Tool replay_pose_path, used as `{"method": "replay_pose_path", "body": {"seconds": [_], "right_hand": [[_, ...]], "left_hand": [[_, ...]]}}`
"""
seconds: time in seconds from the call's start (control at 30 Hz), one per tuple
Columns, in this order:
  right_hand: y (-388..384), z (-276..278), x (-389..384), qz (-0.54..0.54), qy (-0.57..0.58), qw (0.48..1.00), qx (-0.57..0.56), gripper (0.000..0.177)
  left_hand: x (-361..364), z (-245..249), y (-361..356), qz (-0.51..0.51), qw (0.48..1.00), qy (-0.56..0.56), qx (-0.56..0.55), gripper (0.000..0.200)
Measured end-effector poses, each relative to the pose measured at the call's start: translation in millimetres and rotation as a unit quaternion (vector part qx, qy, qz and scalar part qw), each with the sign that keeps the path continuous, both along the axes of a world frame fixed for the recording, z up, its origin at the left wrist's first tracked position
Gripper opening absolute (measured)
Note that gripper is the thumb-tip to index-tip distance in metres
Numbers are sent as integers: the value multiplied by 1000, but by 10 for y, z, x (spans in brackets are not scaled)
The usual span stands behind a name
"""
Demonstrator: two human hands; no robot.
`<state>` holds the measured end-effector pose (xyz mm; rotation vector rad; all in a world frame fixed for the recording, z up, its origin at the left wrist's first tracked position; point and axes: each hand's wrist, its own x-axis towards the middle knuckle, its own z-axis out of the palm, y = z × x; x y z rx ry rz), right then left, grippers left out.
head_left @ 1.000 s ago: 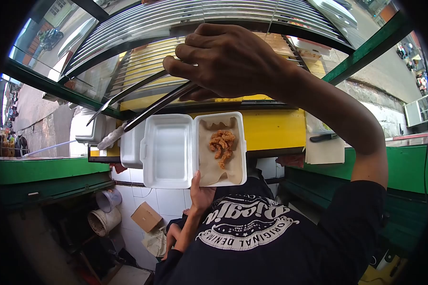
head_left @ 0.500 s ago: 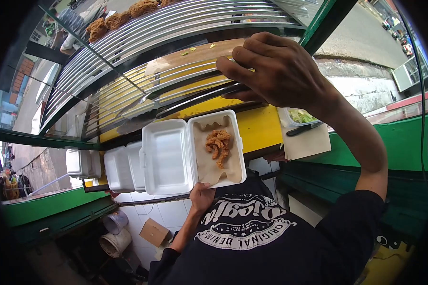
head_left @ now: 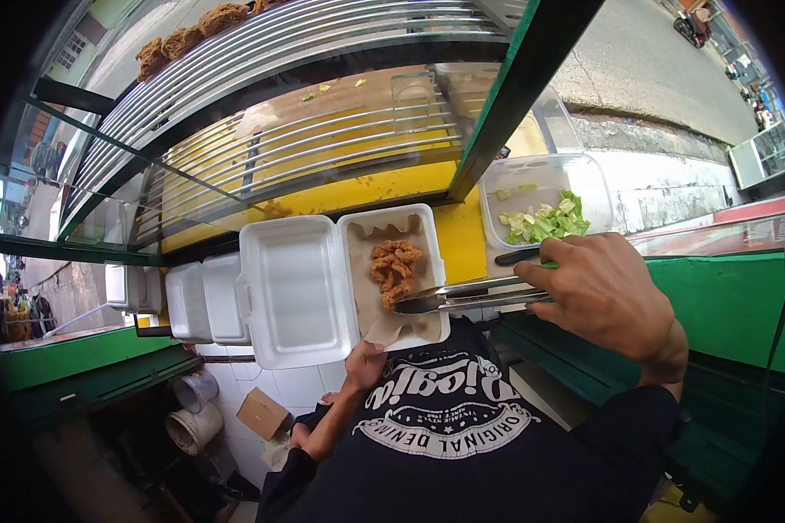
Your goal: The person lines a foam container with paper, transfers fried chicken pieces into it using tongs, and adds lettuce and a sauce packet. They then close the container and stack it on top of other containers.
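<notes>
An open white foam box (head_left: 298, 292) has brown paper (head_left: 362, 296) lining its right half, with fried chicken pieces (head_left: 396, 266) on the paper. My left hand (head_left: 364, 364) grips the lower edge of this box, thumb over the rim. Metal tongs (head_left: 480, 296) are in my right hand (head_left: 609, 292), which is closed around them at the right. Their tips touch or nearly touch the lower chicken pieces. Just above my right hand, chopped lettuce (head_left: 549, 220) lies in a clear plastic tub (head_left: 595, 179), and a dark knife handle (head_left: 516, 256) shows below it.
Behind the box stands a glass case with metal racks (head_left: 340, 144) and a green post (head_left: 497, 113). Fried pieces (head_left: 183, 41) lie on the top rack. Closed foam boxes (head_left: 187, 302) stand at the left. Below are a cardboard box (head_left: 262, 413) and buckets (head_left: 194, 431).
My right hand has come down from the rack to the right of the foam box, bringing the tongs to the chicken. The view has shifted, showing more of the lettuce tub. My left hand still holds the box.
</notes>
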<state>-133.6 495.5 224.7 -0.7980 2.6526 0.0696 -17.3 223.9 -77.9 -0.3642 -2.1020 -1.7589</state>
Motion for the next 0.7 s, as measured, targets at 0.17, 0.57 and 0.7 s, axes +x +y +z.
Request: {"method": "replay_pose_path", "body": {"seconds": [0.17,0.57,0.7], "right_hand": [[238,-18,-9,-24,49,998,-6,28],[1043,383,-594,-238,223,944,54,37],[961,19,-1347,-290,121,947,65,51]], "left_hand": [[16,-95,302,-6,998,-43,46,15],[88,-819,450,-108,914,-333,204,26],[-62,-183,544,-114,941,-313,-61,26]]}}
